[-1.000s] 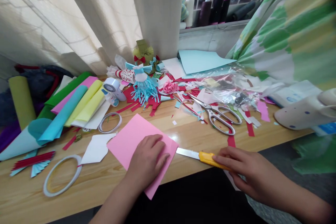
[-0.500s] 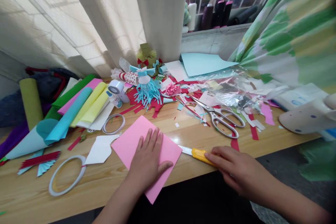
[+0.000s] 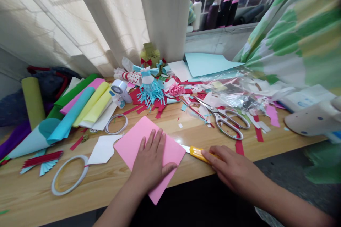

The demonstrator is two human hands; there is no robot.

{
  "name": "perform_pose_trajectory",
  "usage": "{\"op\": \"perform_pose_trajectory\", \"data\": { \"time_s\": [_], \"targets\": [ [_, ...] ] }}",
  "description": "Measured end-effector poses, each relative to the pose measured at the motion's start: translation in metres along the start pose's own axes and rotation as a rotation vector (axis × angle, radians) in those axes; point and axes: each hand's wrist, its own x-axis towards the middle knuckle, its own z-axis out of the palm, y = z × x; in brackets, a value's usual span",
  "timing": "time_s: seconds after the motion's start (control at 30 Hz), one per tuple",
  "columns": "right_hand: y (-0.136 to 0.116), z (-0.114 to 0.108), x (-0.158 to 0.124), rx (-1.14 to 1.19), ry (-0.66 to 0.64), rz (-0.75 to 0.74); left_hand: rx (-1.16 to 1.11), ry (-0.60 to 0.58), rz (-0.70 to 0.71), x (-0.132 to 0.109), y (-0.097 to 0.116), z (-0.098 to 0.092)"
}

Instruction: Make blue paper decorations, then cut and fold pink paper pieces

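Pink paper, apparently folded, lies flat on the wooden table, one corner jutting past the front edge. My left hand rests on it with fingers stretched out, pressing it down. In my right hand is a yellow utility knife, gripped by its handle. Its blade points left, and the tip sits at or just under the paper's right corner; I cannot tell how far in it reaches. Behind the knife lie scissors with grey handles. A cut white paper piece is left of the pink paper.
Tape rolls lie on the left, near rolled coloured papers. A blue fringed paper figure stands at the back among red scraps. Clear plastic wrap and a spotted white container are on the right.
My right hand has moved slightly left, and the knife's blade has gone further toward or under the pink paper's right corner. My left hand stays flat on the paper.
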Motion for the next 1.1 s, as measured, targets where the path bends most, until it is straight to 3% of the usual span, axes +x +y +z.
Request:
{"op": "perform_pose_trajectory", "data": {
  "time_s": [0.3, 0.63, 0.83, 1.1],
  "targets": [
    [-0.007, 0.003, 0.013, -0.035, 0.031, 0.022, 0.016, -0.086, -0.043, 0.002, 0.002, -0.003],
    [-0.006, 0.003, 0.017, -0.048, -0.012, 0.037, -0.048, -0.2, -0.105, 0.01, 0.004, -0.02],
    [-0.003, 0.006, 0.01, -0.023, -0.012, 0.052, -0.078, -0.215, -0.142, 0.011, 0.003, -0.016],
    [-0.014, 0.005, 0.025, -0.088, -0.02, 0.068, -0.059, -0.243, -0.173, 0.01, 0.004, -0.015]
  ]
}}
